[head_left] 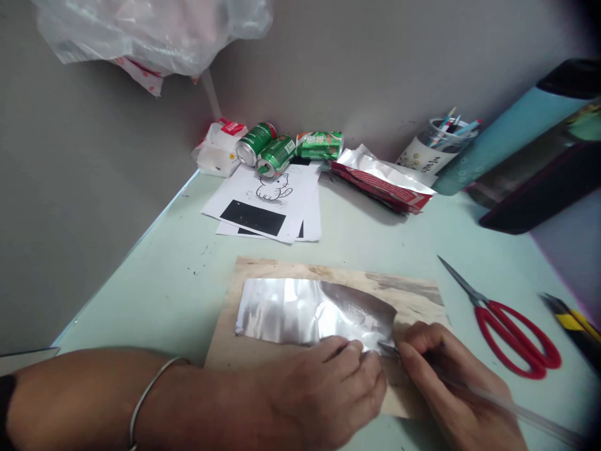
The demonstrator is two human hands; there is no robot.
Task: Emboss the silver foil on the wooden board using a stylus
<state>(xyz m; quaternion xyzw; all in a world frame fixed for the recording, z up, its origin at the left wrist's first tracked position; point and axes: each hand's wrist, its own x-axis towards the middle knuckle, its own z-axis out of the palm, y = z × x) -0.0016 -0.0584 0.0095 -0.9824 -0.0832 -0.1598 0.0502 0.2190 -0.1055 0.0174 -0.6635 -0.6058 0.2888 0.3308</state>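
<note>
A thin, shiny metal sheet [282, 307] lies on a wooden board [225, 341], its right part curling up and faintly marked. My left hand [328, 388] is closed, its bent fingers pressing the sheet's near edge against the board. Pinched in my right hand [451, 376] is a pen [507, 404] with a clear, slightly blurred shaft. Its dark tip touches the sheet's lower right corner, close to my left fingertips. Scissors with red handles [514, 335] lie to the right of the board, blades pointing away.
Behind the board are printed paper sheets [253, 216], several green cans [277, 155] and a red-silver packet [385, 181]. A pen cup [429, 147] and blue bottle [511, 131] stand at the back right. A yellow-black cutter [570, 319] lies far right. A plastic bag [154, 31] hangs upper left.
</note>
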